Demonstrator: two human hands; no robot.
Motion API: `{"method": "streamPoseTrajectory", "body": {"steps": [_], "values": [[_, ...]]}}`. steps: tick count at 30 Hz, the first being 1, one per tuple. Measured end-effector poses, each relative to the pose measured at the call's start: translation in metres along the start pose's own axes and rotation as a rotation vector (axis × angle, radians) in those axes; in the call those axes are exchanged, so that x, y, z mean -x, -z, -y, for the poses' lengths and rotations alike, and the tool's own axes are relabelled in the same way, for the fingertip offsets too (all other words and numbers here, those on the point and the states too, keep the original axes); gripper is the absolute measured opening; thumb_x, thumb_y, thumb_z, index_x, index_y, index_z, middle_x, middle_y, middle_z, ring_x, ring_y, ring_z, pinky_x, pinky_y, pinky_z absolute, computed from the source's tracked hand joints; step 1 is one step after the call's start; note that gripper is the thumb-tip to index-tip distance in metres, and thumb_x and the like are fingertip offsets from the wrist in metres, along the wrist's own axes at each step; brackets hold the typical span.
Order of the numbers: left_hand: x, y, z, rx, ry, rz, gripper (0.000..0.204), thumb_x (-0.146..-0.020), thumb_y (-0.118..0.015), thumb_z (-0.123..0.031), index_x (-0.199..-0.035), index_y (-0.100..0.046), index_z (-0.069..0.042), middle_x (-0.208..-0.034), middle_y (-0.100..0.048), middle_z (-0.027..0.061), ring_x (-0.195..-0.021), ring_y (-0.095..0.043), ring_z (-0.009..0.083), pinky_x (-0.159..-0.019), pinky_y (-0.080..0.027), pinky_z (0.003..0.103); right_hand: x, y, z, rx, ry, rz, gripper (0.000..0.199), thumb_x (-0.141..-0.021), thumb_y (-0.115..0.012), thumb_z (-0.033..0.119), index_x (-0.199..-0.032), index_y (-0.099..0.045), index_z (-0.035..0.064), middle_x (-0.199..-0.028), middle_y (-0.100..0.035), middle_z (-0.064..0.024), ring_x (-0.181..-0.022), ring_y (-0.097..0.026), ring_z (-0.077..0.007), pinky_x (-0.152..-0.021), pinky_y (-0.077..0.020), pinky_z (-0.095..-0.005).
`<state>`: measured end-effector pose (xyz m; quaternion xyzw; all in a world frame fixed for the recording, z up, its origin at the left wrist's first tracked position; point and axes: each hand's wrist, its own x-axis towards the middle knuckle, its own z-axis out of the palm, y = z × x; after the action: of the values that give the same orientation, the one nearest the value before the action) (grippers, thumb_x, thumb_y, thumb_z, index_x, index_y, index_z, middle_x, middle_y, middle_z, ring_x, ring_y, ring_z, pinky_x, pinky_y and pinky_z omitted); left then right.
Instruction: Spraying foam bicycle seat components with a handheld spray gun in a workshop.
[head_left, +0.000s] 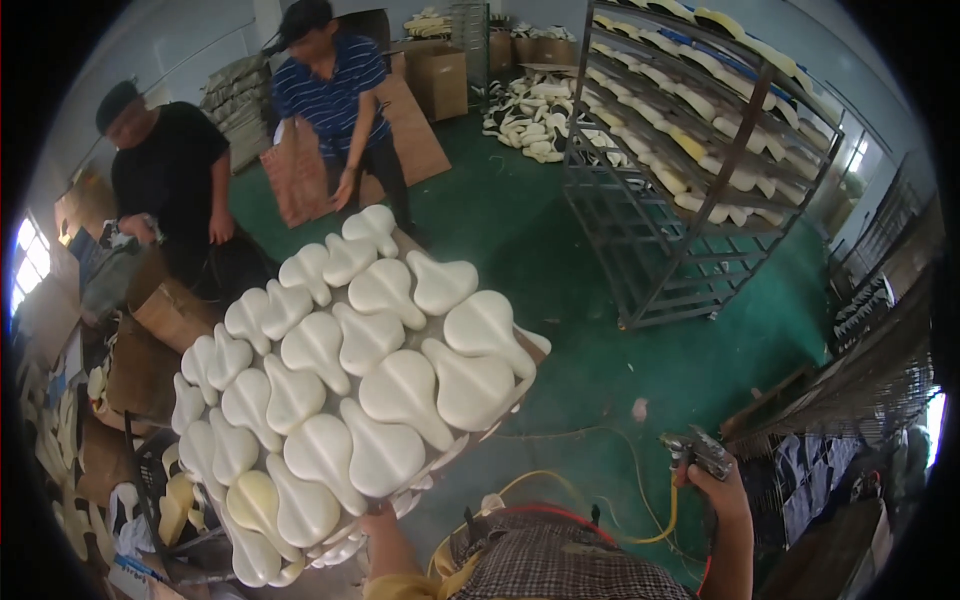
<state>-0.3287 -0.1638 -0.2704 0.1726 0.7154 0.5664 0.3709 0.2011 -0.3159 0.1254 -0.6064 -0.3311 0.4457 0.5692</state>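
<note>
In my right hand [714, 484], off to the right above the floor, is a metal spray gun [700, 452] with a yellow hose [674, 515] attached. My fingers are wrapped round its grip. My left hand [378, 520] touches the near edge of a stack of off-white bicycle saddle pads [398, 388]; its fingers are mostly hidden by the stack. The pads lie in close rows, most pale, and one is yellower [254, 502]. A brown board corner shows under them at the right.
A metal rack [690, 235] with several shelves of saddle pads stands at the back right. A heap of pads [540, 118] lies behind on the green floor [490, 210]. Two people stand beyond the stack, one in a striped shirt [335, 95], one in black [170, 160]. Cardboard boxes [436, 80] are behind.
</note>
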Motion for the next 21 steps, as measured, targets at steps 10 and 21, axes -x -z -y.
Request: {"method": "streamPoseTrajectory", "body": {"steps": [10, 21], "values": [[-0.040, -0.127, -0.056, 0.206, 0.072, 0.211, 0.040, -0.088, -0.042, -0.031, -0.120, -0.052, -0.009, -0.121, -0.053, 0.0102, -0.110, -0.052, 0.0300, -0.084, -0.048, 0.051, -0.090, 0.017, -0.002, 0.181, -0.134, 0.105, 0.049, -0.078, -0.072, 0.018, -0.120, -0.052, 0.0007, -0.092, -0.061, -0.0040, -0.076, -0.059, -0.0110, -0.071, -0.0488, -0.0266], [-0.025, -0.256, -0.130, 0.412, 0.142, 0.348, 0.040, -0.089, -0.042, -0.031, -0.121, -0.053, -0.009, -0.121, -0.054, 0.0108, -0.111, -0.051, 0.0303, -0.086, -0.047, 0.052, -0.187, 0.081, -0.021, 0.154, -0.146, 0.175, 0.055, -0.081, -0.071, 0.020, -0.128, -0.047, 0.0026, -0.089, -0.063, -0.0051, -0.075, -0.060, -0.0111, -0.070, -0.0492, -0.0271]]}}
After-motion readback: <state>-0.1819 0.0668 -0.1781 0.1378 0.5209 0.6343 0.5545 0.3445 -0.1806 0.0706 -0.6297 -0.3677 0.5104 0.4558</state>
